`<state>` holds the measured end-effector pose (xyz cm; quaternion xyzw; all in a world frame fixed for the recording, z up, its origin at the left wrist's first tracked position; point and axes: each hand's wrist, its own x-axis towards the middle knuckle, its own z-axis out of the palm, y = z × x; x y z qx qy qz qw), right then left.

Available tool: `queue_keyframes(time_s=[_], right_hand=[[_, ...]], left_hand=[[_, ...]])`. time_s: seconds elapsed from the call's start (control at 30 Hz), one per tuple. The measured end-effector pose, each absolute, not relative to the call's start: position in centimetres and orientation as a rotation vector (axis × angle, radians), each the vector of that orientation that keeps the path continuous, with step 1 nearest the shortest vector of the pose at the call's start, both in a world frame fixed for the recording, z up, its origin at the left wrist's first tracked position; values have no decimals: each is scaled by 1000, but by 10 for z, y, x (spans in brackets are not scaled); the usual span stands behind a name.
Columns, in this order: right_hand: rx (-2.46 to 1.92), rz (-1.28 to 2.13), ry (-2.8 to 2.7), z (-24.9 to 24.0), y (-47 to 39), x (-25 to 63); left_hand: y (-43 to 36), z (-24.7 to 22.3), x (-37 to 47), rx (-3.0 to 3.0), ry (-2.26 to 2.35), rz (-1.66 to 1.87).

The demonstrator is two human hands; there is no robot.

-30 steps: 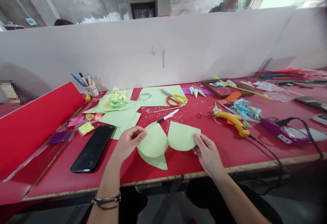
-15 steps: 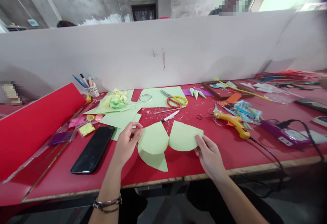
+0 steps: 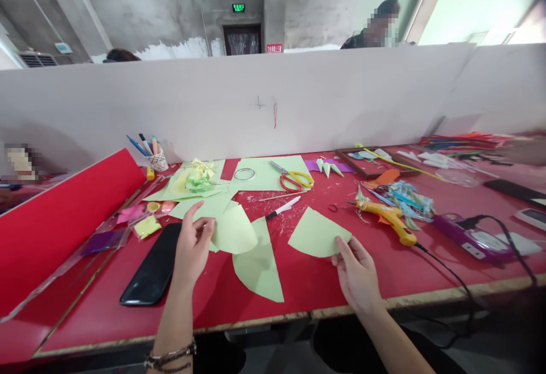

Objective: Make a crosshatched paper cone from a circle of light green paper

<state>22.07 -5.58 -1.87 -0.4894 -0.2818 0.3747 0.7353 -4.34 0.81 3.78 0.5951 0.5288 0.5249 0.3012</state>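
My left hand (image 3: 194, 246) pinches a pale green paper piece (image 3: 236, 230) with a rounded lower edge, slightly curled. Between finger and thumb of my right hand (image 3: 358, 268) is a second green paper piece (image 3: 319, 234), fan-shaped with a pointed top. The two pieces are apart. On the red table between my hands lies another green fan-shaped paper (image 3: 260, 271), partly under the left piece. Behind them rest a white pen (image 3: 285, 206) with a dark end and scissors (image 3: 294, 177) with red and yellow handles.
A black phone (image 3: 151, 268) lies by my left forearm. At right are a yellow glue gun (image 3: 390, 219) with its cord and a purple power strip (image 3: 471, 237). Crumpled paper scraps (image 3: 198, 177) and a pen cup (image 3: 157, 161) stand before a white partition (image 3: 213, 106).
The two paper pieces, whose edges met before, are now separated. My left hand has moved left with its piece, my right slightly right, uncovering more of the paper on the table.
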Motion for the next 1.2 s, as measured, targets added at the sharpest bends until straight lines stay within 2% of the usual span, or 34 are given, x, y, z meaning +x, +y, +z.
queue_keyframes(time_s=[0.17,0.37,0.5,0.67,0.73,1.0,1.1,1.2], right_hand=[[-1212,529,-839,-22,-59,223],[-1312,656,-1201,-14,-60,222],[-1317,672,-1224,-15,-58,221],[-1276,662,-1127,-21,-56,224],[-1251,661,-1101,-23,-56,226],[-1243,649,-1046,-25,-55,226],[-1219,659,-1034,-23,-55,225],[-1196,685,-1024,-21,-56,223]], left_hand=[[7,38,-32,1525,1379,1525],[-6,37,0,1611,1449,1693],[-14,26,29,2119,1352,1370],[-22,11,59,2612,994,553],[-23,11,61,2668,985,382],[-11,14,11,2536,1492,193],[-15,2,-4,2485,1526,55],[-23,-5,-8,2505,1543,124]])
